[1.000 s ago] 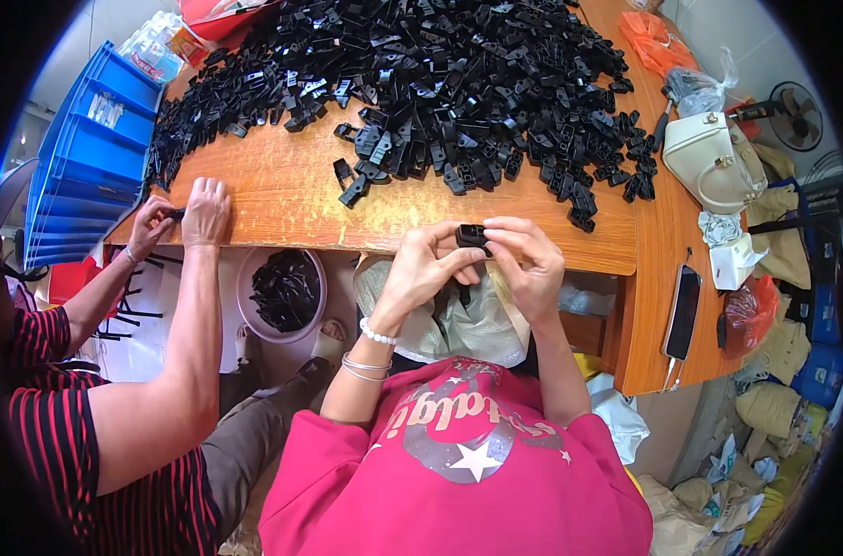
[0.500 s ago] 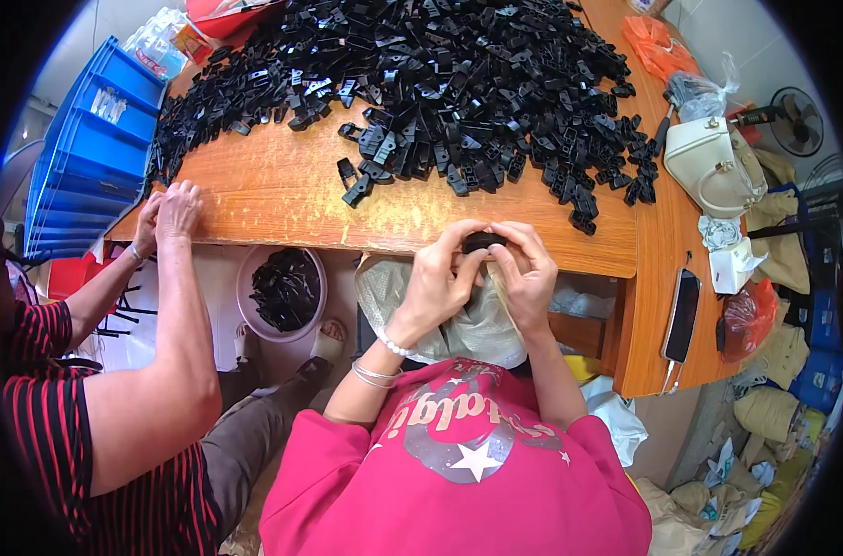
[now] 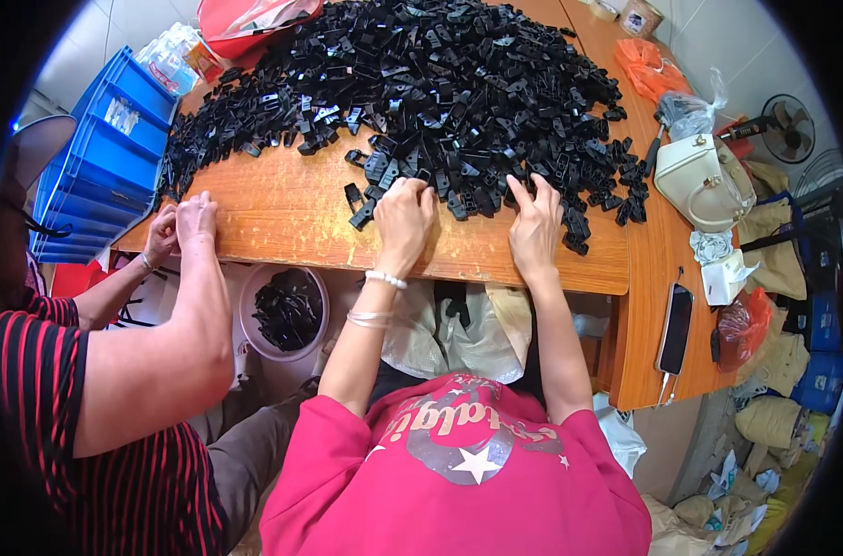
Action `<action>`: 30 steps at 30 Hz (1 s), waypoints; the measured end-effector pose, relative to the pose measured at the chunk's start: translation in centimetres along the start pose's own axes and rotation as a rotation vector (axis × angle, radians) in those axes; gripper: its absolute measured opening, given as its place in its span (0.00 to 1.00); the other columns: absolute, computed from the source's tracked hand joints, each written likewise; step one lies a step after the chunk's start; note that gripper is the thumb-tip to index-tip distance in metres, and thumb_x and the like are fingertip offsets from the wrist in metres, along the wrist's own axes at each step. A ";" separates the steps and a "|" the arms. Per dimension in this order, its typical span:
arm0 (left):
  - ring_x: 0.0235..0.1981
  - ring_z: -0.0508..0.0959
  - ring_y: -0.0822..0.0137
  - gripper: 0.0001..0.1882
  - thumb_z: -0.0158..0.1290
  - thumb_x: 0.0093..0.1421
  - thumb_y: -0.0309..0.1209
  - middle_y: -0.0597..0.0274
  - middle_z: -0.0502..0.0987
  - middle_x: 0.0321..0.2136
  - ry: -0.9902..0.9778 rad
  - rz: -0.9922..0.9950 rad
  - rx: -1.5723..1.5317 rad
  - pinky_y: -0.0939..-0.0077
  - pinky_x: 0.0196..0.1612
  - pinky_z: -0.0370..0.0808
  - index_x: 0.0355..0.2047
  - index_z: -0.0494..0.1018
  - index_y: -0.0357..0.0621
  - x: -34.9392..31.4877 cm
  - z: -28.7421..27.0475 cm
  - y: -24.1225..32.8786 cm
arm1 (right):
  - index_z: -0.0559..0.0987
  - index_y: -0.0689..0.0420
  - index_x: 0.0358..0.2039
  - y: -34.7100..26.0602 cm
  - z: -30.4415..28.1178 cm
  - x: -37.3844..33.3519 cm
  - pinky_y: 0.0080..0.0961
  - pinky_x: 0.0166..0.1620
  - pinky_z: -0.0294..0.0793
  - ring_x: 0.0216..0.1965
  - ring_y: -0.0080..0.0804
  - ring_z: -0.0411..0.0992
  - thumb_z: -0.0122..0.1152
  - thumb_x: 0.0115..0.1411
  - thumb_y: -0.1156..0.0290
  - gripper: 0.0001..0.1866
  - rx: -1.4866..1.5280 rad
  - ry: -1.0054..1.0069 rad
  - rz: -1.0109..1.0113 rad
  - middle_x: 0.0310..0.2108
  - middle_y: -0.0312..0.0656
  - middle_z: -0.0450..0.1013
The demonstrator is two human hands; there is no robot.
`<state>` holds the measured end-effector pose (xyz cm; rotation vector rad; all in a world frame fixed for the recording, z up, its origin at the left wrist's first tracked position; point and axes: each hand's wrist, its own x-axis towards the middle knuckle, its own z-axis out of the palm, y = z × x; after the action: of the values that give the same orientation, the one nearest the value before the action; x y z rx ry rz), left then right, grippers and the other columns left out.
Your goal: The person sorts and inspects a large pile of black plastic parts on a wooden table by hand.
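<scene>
Both hands (image 3: 536,227), apart, at the heap of black parts (image 3: 458,102)

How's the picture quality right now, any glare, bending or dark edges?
Head view: the blue crate at left looks bent, fitting the wide lens; head view: black fills the corners around the rounded image; head view: small bright glints dot the black plastic parts.
</scene>
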<state>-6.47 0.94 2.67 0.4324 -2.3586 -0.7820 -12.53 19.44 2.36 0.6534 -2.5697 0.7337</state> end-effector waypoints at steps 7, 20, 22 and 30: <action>0.18 0.66 0.79 0.09 0.60 0.52 0.24 0.62 0.71 0.23 -0.282 -0.300 -0.466 0.83 0.23 0.65 0.24 0.69 0.36 -2.9 -2.4 0.8 | 0.77 0.60 0.36 1.4 -1.1 -0.9 0.35 0.44 0.65 0.44 0.39 0.67 0.66 0.45 0.75 0.15 0.031 -0.047 -0.128 0.41 0.44 0.72; 0.28 0.81 0.67 0.15 0.53 0.58 0.21 0.55 0.78 0.27 -0.604 -0.541 -1.282 0.76 0.33 0.82 0.46 0.67 0.33 -4.6 -3.9 3.3 | 0.80 0.62 0.37 -4.3 -3.8 -3.2 0.25 0.36 0.73 0.32 0.35 0.72 0.63 0.48 0.83 0.13 0.790 -0.023 -0.088 0.35 0.44 0.75; 0.27 0.81 0.68 0.13 0.52 0.61 0.23 0.55 0.78 0.28 -0.618 -0.509 -1.254 0.80 0.30 0.80 0.45 0.68 0.32 -4.7 -3.8 3.5 | 0.80 0.62 0.37 -4.3 -3.7 -3.1 0.27 0.38 0.73 0.34 0.37 0.72 0.63 0.48 0.83 0.13 0.786 -0.014 -0.134 0.35 0.45 0.75; 0.22 0.79 0.74 0.13 0.50 0.62 0.25 0.59 0.78 0.26 -0.502 -0.307 -0.864 0.84 0.25 0.75 0.47 0.69 0.34 -5.7 -5.3 4.3 | 0.79 0.63 0.40 -5.5 -3.8 -3.6 0.22 0.42 0.72 0.39 0.31 0.72 0.58 0.54 0.84 0.13 0.958 -0.147 -0.014 0.39 0.43 0.73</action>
<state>0.77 4.66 6.22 0.2266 -2.0974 -2.1224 -5.83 18.66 5.81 1.0052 -2.2053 1.9947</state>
